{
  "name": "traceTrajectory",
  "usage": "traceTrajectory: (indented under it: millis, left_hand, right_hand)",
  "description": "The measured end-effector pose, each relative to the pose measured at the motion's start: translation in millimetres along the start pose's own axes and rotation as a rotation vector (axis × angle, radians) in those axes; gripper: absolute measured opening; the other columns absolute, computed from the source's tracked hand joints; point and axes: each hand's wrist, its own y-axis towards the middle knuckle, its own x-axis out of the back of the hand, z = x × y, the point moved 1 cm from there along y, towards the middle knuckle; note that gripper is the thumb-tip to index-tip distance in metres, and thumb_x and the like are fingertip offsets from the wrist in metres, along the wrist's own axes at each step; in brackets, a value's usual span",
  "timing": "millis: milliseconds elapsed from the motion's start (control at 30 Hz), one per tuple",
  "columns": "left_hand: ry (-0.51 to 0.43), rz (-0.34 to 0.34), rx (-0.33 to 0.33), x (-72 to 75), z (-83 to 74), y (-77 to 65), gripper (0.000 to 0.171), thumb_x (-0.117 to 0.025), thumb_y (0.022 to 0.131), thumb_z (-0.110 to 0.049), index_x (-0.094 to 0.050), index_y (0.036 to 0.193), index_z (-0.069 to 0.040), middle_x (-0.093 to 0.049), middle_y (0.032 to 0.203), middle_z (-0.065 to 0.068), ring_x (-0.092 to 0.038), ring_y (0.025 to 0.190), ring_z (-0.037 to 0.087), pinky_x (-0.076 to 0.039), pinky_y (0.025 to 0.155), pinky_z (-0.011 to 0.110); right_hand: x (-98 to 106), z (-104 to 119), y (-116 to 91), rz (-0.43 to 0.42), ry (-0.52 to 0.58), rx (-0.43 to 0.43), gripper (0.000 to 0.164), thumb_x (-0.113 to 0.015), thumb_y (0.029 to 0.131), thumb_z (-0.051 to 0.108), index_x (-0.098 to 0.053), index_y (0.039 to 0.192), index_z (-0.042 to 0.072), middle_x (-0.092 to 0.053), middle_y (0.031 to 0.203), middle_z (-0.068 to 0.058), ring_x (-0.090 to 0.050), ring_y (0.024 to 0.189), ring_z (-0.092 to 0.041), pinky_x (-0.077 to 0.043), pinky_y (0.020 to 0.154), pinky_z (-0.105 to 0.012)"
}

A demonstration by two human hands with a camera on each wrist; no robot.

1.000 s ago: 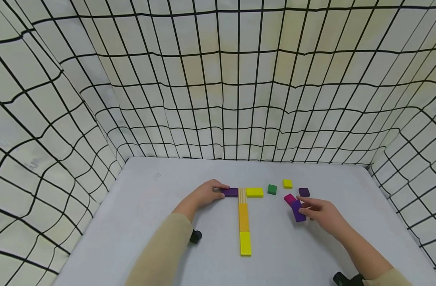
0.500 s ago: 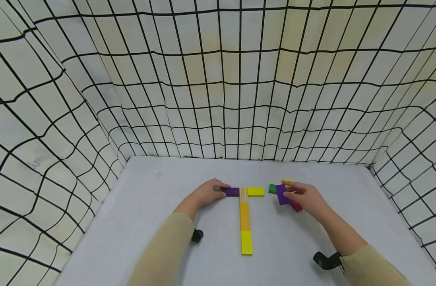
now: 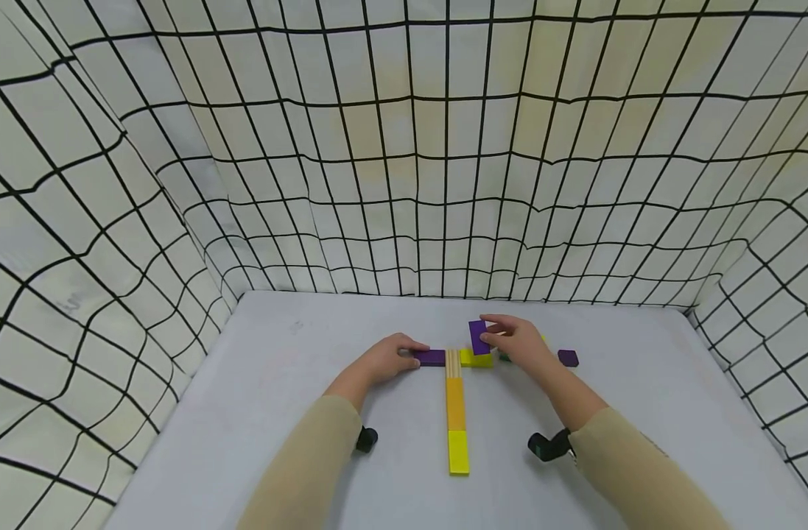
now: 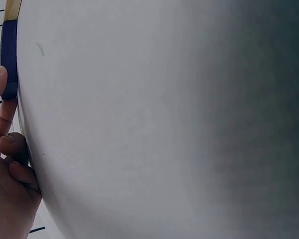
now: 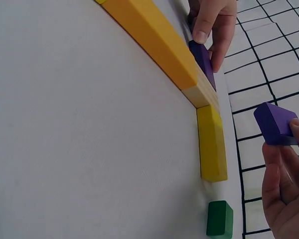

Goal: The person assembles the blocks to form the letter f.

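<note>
My left hand [image 3: 380, 361] pinches the outer end of a dark purple block [image 3: 431, 358] lying on the white table. Its inner end meets a pale, striped wooden piece [image 3: 453, 364]. A yellow block [image 3: 475, 360] extends that row to the right. From the wooden piece an orange block [image 3: 454, 403] and another yellow block [image 3: 458, 452] run toward me, making a T shape. My right hand [image 3: 519, 342] grips a brighter purple block [image 5: 275, 124] between thumb and fingers, raised and tilted. In the head view this block overlaps the far edge of the row's yellow block.
A green block [image 5: 220, 219] lies right of the row, mostly covered by my right hand in the head view. Farther right sits a small dark purple block [image 3: 568, 358]. Black netting [image 3: 443, 169] encloses the table at the back and sides.
My right hand has carried the bright purple block leftward and away from me, from the loose blocks to the T's right arm. The pink block is now hidden. My left hand stays put.
</note>
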Motion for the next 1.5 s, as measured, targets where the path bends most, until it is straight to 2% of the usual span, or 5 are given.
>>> traceTrajectory:
  millis: [267,700,900,1267,1500]
  left_hand:
    - [0.001,0.000,-0.011,-0.8,1.5,1.9,0.031,-0.068,0.095,-0.026,-0.070,0.125,-0.032,-0.060,0.129,-0.003,-0.047,0.131,0.026,-0.031,0.114,0.051]
    - [0.001,0.005,-0.016,-2.7,2.6,1.7,0.030,-0.068,0.095,-0.026,-0.070,0.125,-0.032,-0.060,0.128,-0.003,-0.048,0.130,0.025,-0.032,0.113,0.050]
    - [-0.001,0.000,-0.004,-2.2,1.1,1.2,0.030,-0.068,0.095,-0.027,-0.070,0.124,-0.033,-0.060,0.127,-0.003,-0.048,0.129,0.025,-0.032,0.113,0.050]
    - [0.013,0.008,-0.004,-0.8,2.8,0.2,0.031,-0.068,0.095,-0.027,-0.069,0.125,-0.034,-0.059,0.129,-0.003,-0.047,0.131,0.025,-0.031,0.114,0.049]
    - [0.014,0.009,0.002,-1.2,4.0,1.4,0.031,-0.067,0.095,-0.028,-0.069,0.125,-0.036,-0.058,0.129,-0.004,-0.047,0.131,0.025,-0.032,0.114,0.050]
  right_hand:
    - [-19.8,12.7,29.4,-0.011,-0.008,-0.012,0.048,-0.070,0.094,0.028,-0.058,0.140,0.018,-0.067,0.121,-0.011,-0.065,0.091,-0.023,-0.056,0.081,-0.034]
    - [-41.0,10.1,47.8,-0.013,-0.022,-0.084,0.044,-0.070,0.094,0.023,-0.060,0.137,0.016,-0.065,0.119,-0.014,-0.064,0.092,-0.024,-0.056,0.081,-0.032]
    - [-42.4,6.1,52.7,-0.031,-0.057,-0.145,0.043,-0.069,0.095,0.023,-0.059,0.137,0.016,-0.062,0.121,-0.012,-0.060,0.096,-0.025,-0.054,0.083,-0.033]
    - [-43.0,3.5,58.9,-0.012,-0.219,-0.175,0.042,-0.069,0.095,0.028,-0.062,0.134,0.013,-0.063,0.120,-0.011,-0.056,0.100,-0.027,-0.050,0.092,-0.041]
    - [-39.3,-1.8,59.3,0.017,-0.271,-0.106,0.044,-0.067,0.096,0.031,-0.060,0.136,0.015,-0.060,0.129,-0.011,-0.054,0.114,-0.030,-0.044,0.103,-0.048]
